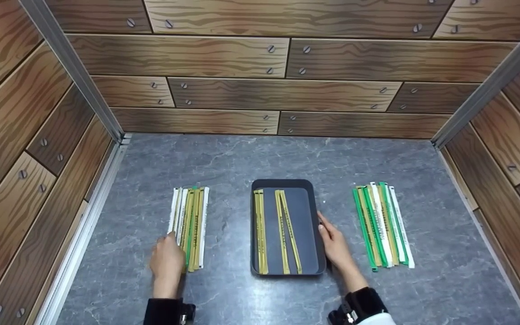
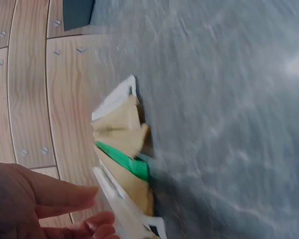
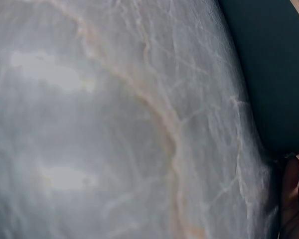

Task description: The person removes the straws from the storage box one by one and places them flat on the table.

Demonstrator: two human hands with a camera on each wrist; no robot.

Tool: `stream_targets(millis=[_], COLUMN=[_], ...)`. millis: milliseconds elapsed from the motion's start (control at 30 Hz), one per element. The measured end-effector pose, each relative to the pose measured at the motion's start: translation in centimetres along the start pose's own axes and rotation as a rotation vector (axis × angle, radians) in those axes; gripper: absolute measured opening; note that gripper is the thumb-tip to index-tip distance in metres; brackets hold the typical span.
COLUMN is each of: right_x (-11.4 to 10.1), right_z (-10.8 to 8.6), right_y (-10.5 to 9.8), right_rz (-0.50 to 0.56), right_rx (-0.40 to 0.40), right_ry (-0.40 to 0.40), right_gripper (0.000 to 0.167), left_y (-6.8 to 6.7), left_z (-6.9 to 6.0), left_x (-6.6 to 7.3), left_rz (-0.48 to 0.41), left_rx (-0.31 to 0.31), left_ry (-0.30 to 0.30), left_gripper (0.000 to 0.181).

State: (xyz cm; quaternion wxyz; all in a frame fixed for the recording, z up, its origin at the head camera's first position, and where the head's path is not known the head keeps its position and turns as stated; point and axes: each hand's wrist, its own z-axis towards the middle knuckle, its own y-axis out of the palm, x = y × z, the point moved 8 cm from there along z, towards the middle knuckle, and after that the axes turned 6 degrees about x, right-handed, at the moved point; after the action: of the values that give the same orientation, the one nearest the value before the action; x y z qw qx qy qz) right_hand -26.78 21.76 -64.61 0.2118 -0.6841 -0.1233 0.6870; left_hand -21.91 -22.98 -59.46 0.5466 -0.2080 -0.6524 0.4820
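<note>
In the head view my left hand (image 1: 167, 259) is at the near left edge of a row of slim stick packets (image 1: 194, 228), coloured white, gold and green. The left wrist view shows its thumb and fingertips beside a white stick packet (image 2: 117, 201), with a gap between thumb and fingers. My right hand (image 1: 336, 248) holds the right side of a dark grey rectangular tray (image 1: 307, 225), thumb at the rim; its other fingers are partly hidden. Several gold stick packets (image 1: 260, 232) lie lengthwise in the tray, some at its left wall, others in the middle.
Another row of green, white and gold stick packets (image 1: 382, 225) lies right of the tray. All rest on a grey marbled surface (image 1: 224, 158). Wood-patterned panels (image 1: 224, 95) enclose the back and both sides, with metal strips (image 1: 79, 72) at the corners.
</note>
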Motion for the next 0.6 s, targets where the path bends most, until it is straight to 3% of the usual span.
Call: stream_targets(millis=[100, 300, 433, 600], right_x=[0.0, -0.2, -0.1, -0.3], right_z=[0.0, 0.0, 0.0, 0.0], right_y=[-0.1, -0.1, 0.0, 0.0], right_rz=[-0.002, -0.006, 0.012, 0.021], right_rx=[0.005, 0.006, -0.003, 0.005], right_ry=[-0.002, -0.005, 0.006, -0.004], right_gripper=[0.045, 0.044, 0.045, 0.044], left_y=[0.0, 1.1, 2.4, 4.7], left_z=[-0.4, -2.7, -4.5, -6.7], left_x=[1.9, 7.9, 11.7, 15.6], left_rz=[-0.027, -0.107, -0.17, -0.218], left_rx=[0.056, 0.111, 0.078, -0.042], left_ry=[0.073, 0.329, 0.442, 0.526], left_gripper=[0.026, 0.034, 0.039, 0.039])
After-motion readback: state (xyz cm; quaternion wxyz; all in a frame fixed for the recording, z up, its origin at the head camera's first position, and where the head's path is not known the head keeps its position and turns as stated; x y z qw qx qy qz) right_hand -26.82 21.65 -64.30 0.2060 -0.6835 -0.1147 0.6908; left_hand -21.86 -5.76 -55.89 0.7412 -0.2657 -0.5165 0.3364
